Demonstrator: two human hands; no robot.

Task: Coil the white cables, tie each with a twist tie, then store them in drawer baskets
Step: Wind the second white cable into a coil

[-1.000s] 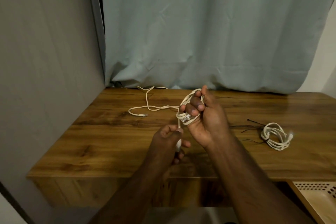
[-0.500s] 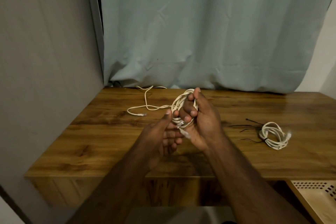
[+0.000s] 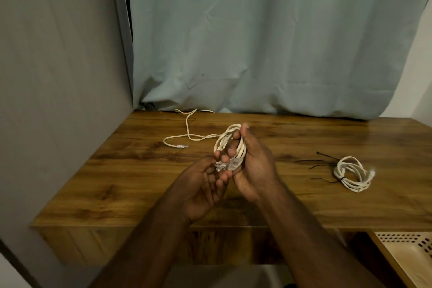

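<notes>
Left hand (image 3: 203,190) has risen from below the coil since a second ago and now sits palm-up against the right hand (image 3: 253,172), its fingertips at the connector end (image 3: 224,165) of the cable. Left fingers (image 3: 216,156) loosely curled; whether they pinch the plug or only touch it, cannot tell. Right hand holds the white cable coil (image 3: 230,141) upright above the wooden surface (image 3: 145,170), fingers curled through the loops, thumb (image 3: 244,130) pressed along the outer side. Coil looks fuller than in the earlier frame.

Loose tail of the same cable (image 3: 187,134) trails left across the surface toward the back edge, its plug (image 3: 182,146) lying free (well apart from the hands).

Second coil (image 3: 350,174), already bound with a black tie at its middle, lies on the surface to the right. Spare black ties (image 3: 314,163) just beside it on its left, some touching or running under it.

Cream perforated drawer basket (image 3: 411,255) sits in the open drawer at lower right, below the front edge of the surface. Pale blue curtain (image 3: 268,42) hangs behind; grey wall (image 3: 58,77) to the left.
</notes>
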